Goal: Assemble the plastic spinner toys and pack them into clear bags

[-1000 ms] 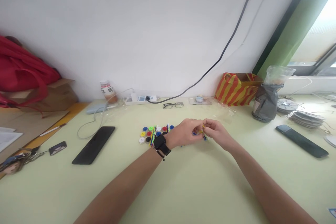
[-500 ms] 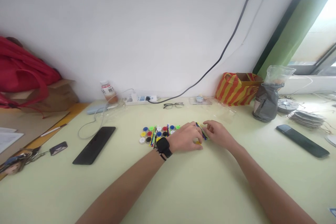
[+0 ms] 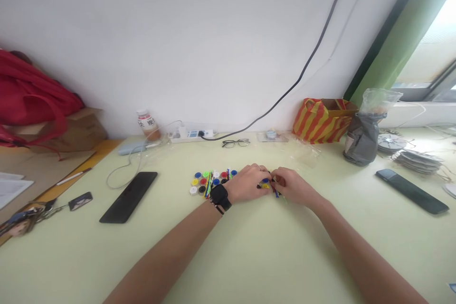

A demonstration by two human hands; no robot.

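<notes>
Both hands meet mid-table (image 3: 249, 251) in the head view: the left hand (image 3: 249, 184) arches over the discs (image 3: 203, 181), perhaps steadying them, while the right hand (image 3: 294, 186) narrows its fingertips at the sticks (image 3: 277, 194), though I cannot tell whether either grips anything. Left of the leftmost sticks (image 3: 208, 184) I count six discs, seemingly rowed for order; others lie partly covered. I also count two phones (image 3: 128, 198) and one pair of glasses (image 3: 236, 142), apparently kept out of reach's way.
</notes>
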